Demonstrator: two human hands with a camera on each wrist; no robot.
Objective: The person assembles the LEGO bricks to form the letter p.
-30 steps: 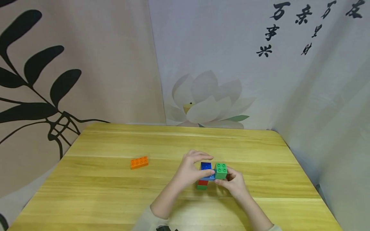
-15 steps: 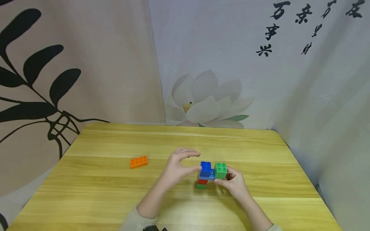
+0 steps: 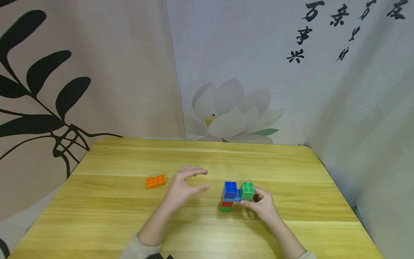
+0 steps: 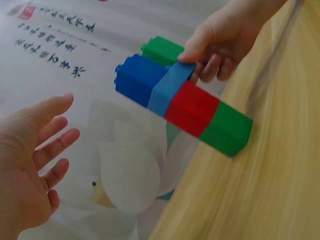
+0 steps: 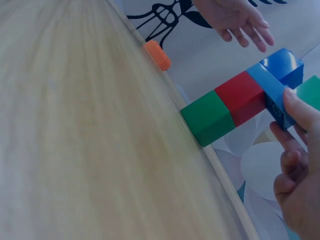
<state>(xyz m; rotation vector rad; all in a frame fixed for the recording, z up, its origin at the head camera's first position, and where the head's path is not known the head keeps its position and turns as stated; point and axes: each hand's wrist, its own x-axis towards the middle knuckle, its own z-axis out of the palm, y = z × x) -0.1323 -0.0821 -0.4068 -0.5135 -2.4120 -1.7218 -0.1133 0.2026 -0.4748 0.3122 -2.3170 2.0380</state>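
A tower of toy building bricks stands upright on the table. From the bottom it has a green brick (image 5: 207, 119), a red brick (image 5: 240, 98) and a flat light-blue brick (image 4: 170, 90) that juts out to the right. On top of that, a dark blue brick (image 3: 230, 189) sits at the left and a second green brick (image 3: 247, 191) at the right. My right hand (image 3: 261, 205) pinches the overhanging end of the light-blue brick between thumb and fingers. Left of the tower, my left hand (image 3: 182, 185) is in the air, fingers spread and holding nothing.
A flat orange brick (image 3: 155, 181) lies on the wooden table (image 3: 106, 216), left of my left hand. Behind the table's far edge hangs a printed cloth backdrop (image 3: 245, 43) with a flower and black characters.
My left hand has let go of the tower's top and drawn away to the left, toward the orange brick. The right hand and the tower have stayed in place.
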